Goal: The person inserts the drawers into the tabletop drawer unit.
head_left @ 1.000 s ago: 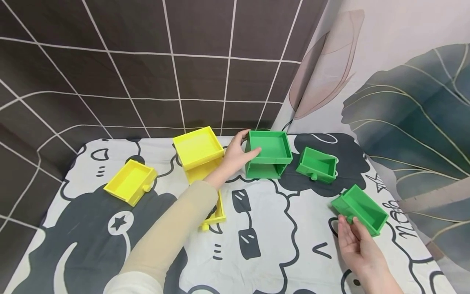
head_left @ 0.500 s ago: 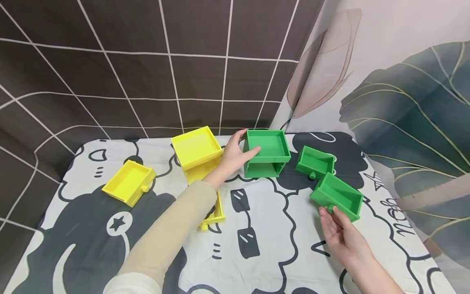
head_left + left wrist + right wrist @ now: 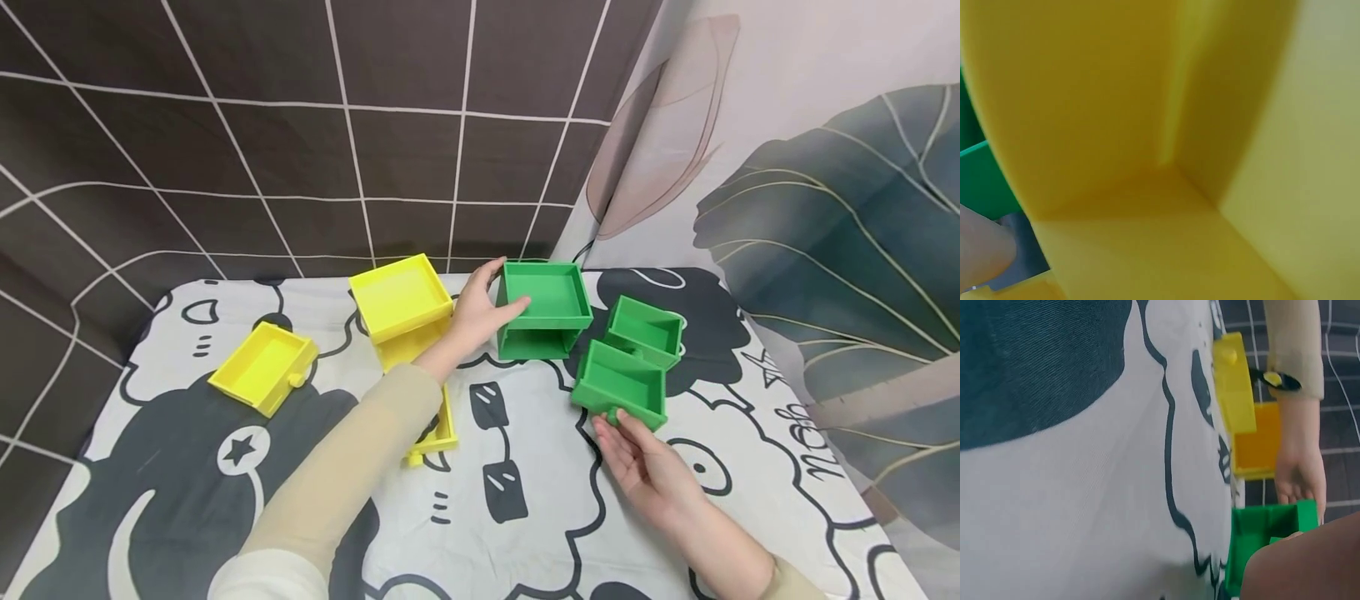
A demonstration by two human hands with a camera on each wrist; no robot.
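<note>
The green cabinet (image 3: pixel 546 310) stands upright with its lower front opening facing the person. My left hand (image 3: pixel 480 315) grips its left side, thumb over the top rim. With its fingertips, my right hand (image 3: pixel 651 471) pinches the round knob of a green drawer (image 3: pixel 621 382), held tilted in front of and to the right of the cabinet. Another green drawer (image 3: pixel 647 329) rests on the cloth just behind it. In the right wrist view, the green cabinet (image 3: pixel 1254 534) shows partly behind my right hand (image 3: pixel 1310 562). Yellow walls (image 3: pixel 1097 112) fill the left wrist view.
Left of the green cabinet stands a yellow cabinet (image 3: pixel 401 298) with an open lower bay. A yellow drawer (image 3: pixel 447 423) lies in front of it, partly behind the left sleeve; another yellow drawer (image 3: pixel 262 367) lies farther left. A patterned cloth (image 3: pixel 555 467) covers the surface; dark fabric (image 3: pixel 300 158) hangs behind.
My right hand has carried the green drawer leftward, from the right side of the cloth to near the green cabinet. My left hand keeps its grip in the same place.
</note>
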